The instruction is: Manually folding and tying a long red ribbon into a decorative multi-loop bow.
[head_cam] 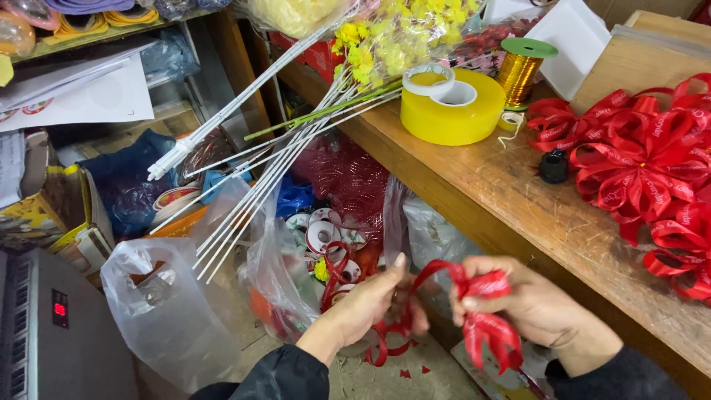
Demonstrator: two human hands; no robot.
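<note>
Fingers of the right hand (529, 304) pinch a folded red ribbon (485, 315), the left hand (374, 304) gripping its trailing loops, low beside the wooden bench (518, 215); finished red bows (644, 167) lie far right, yellow tape roll (452, 107) beyond

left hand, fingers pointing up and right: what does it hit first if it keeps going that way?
Likely the looped red ribbon pinched by the right hand; the left hand fingertips already sit at a loop of it. Beyond that, the wooden workbench edge, though depth is unclear.
</note>
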